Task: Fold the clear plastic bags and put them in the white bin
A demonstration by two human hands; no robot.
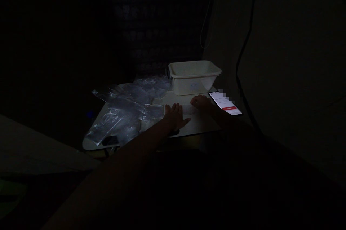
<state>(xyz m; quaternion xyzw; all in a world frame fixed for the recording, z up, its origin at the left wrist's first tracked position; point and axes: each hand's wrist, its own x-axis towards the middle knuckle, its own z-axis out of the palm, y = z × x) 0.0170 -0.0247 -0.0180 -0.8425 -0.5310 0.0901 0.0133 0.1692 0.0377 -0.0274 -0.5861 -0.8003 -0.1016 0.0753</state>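
Observation:
My left hand point(174, 116) lies flat on the table, thumb out to the right and fingers stretched forward. Between my two hands is a pale, see-through piece point(187, 109) that looks like a clear plastic bag; the dim light blurs its outline. At its right end rests my right hand point(201, 102), fingers curled closed. Whatever those fingers may hold is hidden. To the left of my left hand, many clear plastic bags point(116, 118) lie spread in an overlapping, shiny heap.
A white plastic tub point(193, 82) stands at the back of the small pale table point(196, 127). A phone with its screen lit point(225, 104) lies at the right edge. Beyond it a dark cable point(245, 42) hangs along the wall. The room is very dark.

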